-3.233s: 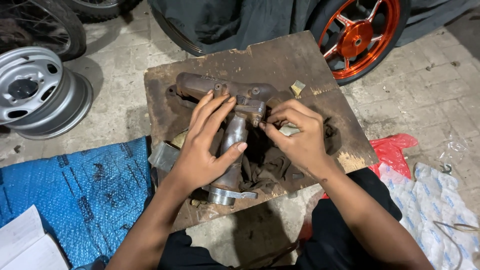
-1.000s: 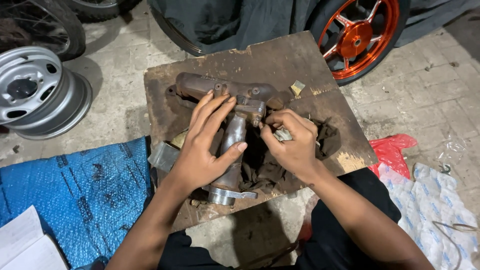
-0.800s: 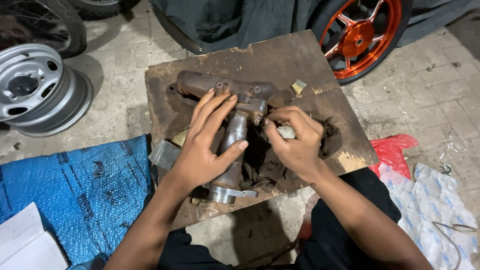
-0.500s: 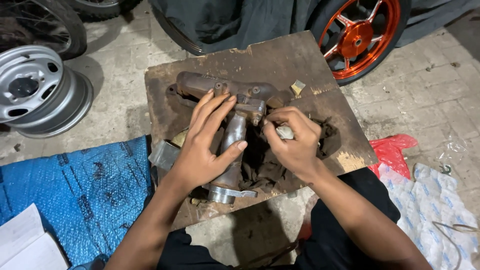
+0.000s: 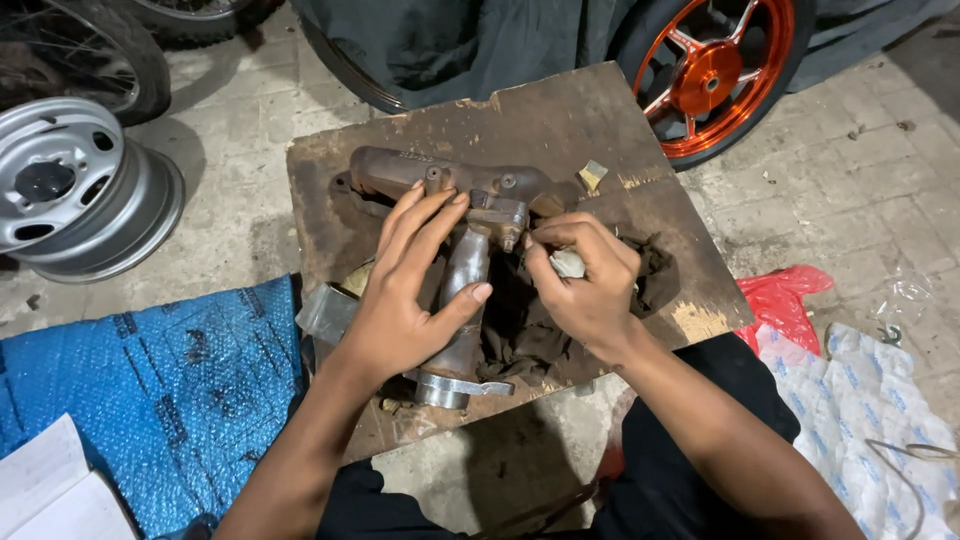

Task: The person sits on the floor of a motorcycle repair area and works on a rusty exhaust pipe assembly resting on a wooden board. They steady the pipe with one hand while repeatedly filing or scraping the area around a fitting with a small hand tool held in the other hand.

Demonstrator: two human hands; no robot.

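Note:
A rusty, T-shaped metal pipe manifold (image 5: 468, 258) lies on a worn wooden board (image 5: 540, 120). My left hand (image 5: 405, 300) rests flat on it, fingers spread over its upper branch and thumb across the lower pipe. My right hand (image 5: 585, 285) is curled around a small pale folded scrap (image 5: 568, 262), pressed against the right side of the pipe near its bolted joint. A shiny round flange (image 5: 450, 385) ends the pipe at the board's near edge. Dark grime lies on the board under my right hand.
A silver steel wheel rim (image 5: 70, 190) lies at the left. An orange motorcycle wheel (image 5: 715, 75) stands behind the board. Blue plastic sheet (image 5: 130, 390) covers the floor at lower left, a red bag (image 5: 785, 300) and a white printed sack (image 5: 860, 400) at right.
My right hand has curled tighter and shifted slightly left along the pipe with the pale scrap. The left hand and the manifold have stayed in place.

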